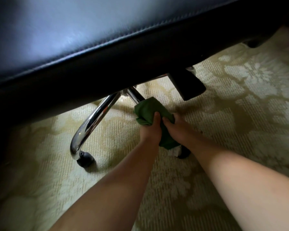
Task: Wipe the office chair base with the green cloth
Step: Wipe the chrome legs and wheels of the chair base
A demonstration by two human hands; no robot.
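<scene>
Now | black seat [73, 39] overhead | chrome base leg [133, 95] wrapped in green cloth [147, 110] | left hand [151, 129] and right hand [175, 129] both clasp cloth | step: mid-wipe | next, likely: slide along leg toward caster [184, 151]

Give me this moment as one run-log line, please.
left hand: grips green cloth | right hand: grips cloth | cloth: wrapped on chrome leg | other leg: untouched

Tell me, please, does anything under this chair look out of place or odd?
One small thing: a white crumpled scrap lies on the carpet beside a caster, just below the green cloth both hands grip around a chrome leg. What it is cannot be told.
</scene>
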